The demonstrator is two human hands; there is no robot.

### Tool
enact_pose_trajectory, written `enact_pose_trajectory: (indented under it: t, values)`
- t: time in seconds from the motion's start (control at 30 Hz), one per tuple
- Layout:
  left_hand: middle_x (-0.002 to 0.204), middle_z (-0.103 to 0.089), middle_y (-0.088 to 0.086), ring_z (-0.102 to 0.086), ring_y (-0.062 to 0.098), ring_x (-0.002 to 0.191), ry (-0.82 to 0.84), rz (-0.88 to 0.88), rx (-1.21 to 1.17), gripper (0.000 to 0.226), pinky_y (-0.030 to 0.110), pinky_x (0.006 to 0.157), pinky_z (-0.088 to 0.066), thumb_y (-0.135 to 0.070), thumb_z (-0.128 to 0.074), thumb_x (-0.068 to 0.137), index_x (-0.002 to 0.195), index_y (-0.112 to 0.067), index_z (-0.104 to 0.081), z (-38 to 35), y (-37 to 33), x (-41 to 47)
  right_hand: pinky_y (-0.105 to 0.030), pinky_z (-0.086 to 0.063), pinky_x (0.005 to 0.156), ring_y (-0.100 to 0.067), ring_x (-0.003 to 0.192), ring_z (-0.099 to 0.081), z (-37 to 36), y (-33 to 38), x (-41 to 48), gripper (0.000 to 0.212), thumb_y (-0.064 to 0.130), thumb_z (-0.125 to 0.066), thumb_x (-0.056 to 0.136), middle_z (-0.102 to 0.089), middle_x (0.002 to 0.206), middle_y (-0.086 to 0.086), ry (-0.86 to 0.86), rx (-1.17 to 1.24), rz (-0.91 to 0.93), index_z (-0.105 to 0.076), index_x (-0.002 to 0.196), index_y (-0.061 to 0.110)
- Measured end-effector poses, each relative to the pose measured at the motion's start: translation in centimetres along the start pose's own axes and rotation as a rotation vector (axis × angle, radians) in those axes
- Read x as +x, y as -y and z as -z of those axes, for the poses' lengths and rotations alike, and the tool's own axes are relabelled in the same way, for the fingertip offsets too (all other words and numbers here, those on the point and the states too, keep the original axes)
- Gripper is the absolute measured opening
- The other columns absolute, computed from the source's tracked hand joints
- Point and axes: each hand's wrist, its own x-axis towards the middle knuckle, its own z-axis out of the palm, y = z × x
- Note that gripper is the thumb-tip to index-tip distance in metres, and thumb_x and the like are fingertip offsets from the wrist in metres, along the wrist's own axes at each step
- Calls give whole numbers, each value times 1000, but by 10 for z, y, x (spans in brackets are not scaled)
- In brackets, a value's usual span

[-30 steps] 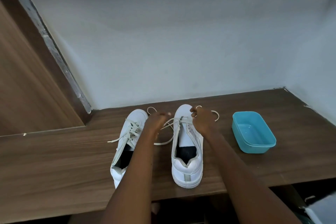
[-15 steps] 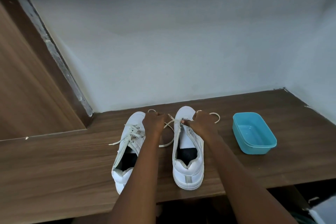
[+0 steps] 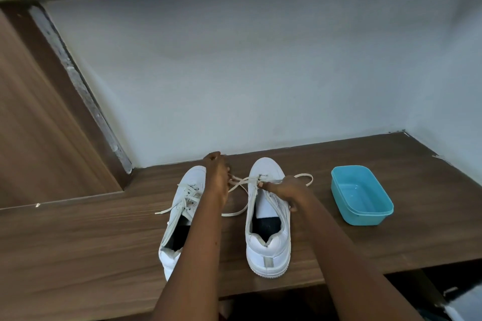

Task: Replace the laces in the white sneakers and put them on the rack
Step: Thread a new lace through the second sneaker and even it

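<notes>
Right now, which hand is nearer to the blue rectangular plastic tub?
Right. The right hand pinches a lace on the white sneaker beside the tub; the left hand is beyond that sneaker.

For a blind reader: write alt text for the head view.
Two hands hold the lace of a white sneaker on a wooden shelf, the left hand off to its side, the right hand at the eyelets. A second sneaker stands left of it, a blue tub right.

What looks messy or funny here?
The right white sneaker is only laced near its toe: its cream lace trails loose across the brown wooden shelf. The left white sneaker has an untied lace end too. Nothing looks spilled or broken.
</notes>
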Motion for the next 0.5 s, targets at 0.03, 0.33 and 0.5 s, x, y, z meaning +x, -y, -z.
enact_pose_trajectory:
  t: [0.03, 0.33, 0.5]
  values:
    - [87, -46, 5, -52, 14, 49, 8, -71, 267, 15, 30, 59, -42, -18, -42, 95, 110, -19, -42, 1, 3, 0, -34, -46, 82, -22, 93, -54, 2, -1, 1, 70, 61, -60, 80, -56, 102, -12, 11, 24, -5, -55, 115, 0]
    - [103, -69, 12, -62, 25, 100, 71, -176, 1250, 40, 27, 79, -46, -37, -67, 82, 111, -10, -66, -3, 49, 35, -35, -46, 99, -24, 114, -57, -1, -7, 1, 72, 54, -70, 75, -60, 126, -13, 17, 24, 19, -57, 126, 4]
    - [102, -63, 13, -61, 26, 92, -136, -318, 1183, 20, 22, 68, -36, -19, -63, 83, 91, -2, -66, -1, 41, 33, -29, -43, 93, -24, 122, -51, -5, -9, -2, 74, 48, -71, 77, -52, 136, -10, -19, 33, -8, -48, 134, 7]
